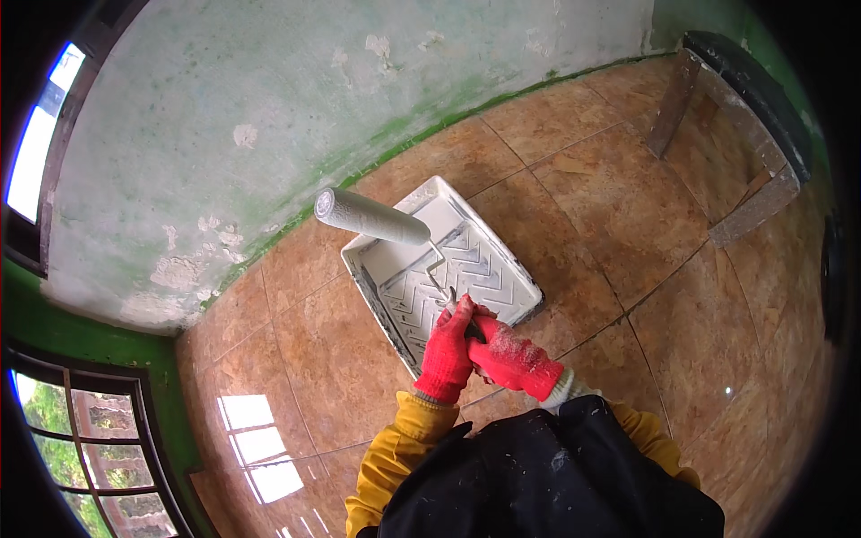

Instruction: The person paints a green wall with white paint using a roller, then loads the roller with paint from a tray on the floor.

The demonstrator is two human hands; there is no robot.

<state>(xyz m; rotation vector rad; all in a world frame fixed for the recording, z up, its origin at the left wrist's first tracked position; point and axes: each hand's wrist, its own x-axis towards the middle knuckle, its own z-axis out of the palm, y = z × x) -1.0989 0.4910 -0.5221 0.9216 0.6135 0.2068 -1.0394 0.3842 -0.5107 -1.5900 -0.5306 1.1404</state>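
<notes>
Both my hands are in red knit gloves and close together on the handle of a paint roller [377, 218]. My left hand [446, 357] grips near the wire frame, its fingers closed. Just right of it my right hand [513, 359] is wrapped round the dark grip, most of which the gloves hide. The roller's sleeve, coated in white paint, is held up over the far left edge of a paint tray [529, 289]. White paint streaks the tray's chevron ridges, and a smooth pool of it fills the far end. The tray lies on the floor beyond my hands.
A wall [269, 108] patched in white over green, with flaking spots, runs along the far left. The floor [619, 233] is brown tile. At the upper right stands a worn wooden stool [753, 117] with a dark top. A paned window [108, 439] is at the lower left.
</notes>
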